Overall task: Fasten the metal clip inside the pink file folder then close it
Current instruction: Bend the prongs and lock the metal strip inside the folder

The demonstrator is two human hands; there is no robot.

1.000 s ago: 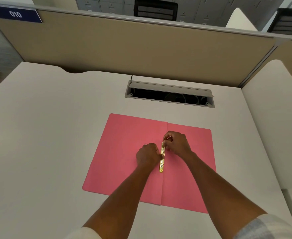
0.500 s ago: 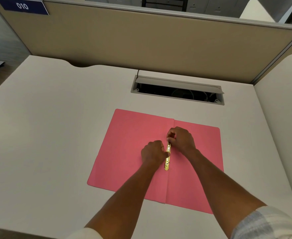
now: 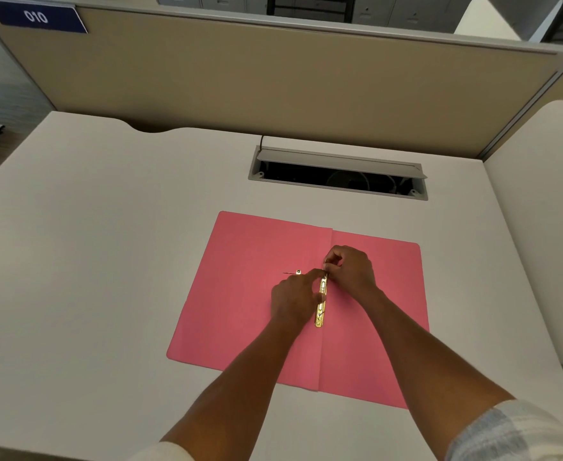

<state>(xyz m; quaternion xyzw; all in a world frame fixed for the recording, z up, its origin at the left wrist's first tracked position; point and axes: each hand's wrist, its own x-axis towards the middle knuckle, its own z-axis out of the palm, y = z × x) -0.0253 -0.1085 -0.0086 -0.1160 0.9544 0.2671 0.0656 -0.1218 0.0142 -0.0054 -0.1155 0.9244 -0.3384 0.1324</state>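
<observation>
A pink file folder [image 3: 246, 294] lies open and flat on the white desk. Along its centre fold sits a gold metal clip bar [image 3: 321, 307], running near to far. My left hand [image 3: 293, 296] rests on the folder just left of the bar, thumb and forefinger touching the bar's far half. My right hand [image 3: 351, 269] pinches the bar's far end from the right. A thin metal prong with a small gold end [image 3: 297, 272] sticks out leftward just beyond my left hand's knuckles.
An open cable tray slot [image 3: 338, 176] with a grey lid is set into the white desk [image 3: 90, 261] beyond the folder. A beige partition [image 3: 240, 78] stands along the desk's far edge. Another desk surface [image 3: 546, 201] adjoins on the right.
A thin metal prong now shows lying out to the left of the clip, beyond my left hand. Both hands stay at the bar's far end. The camera view has shifted slightly.
</observation>
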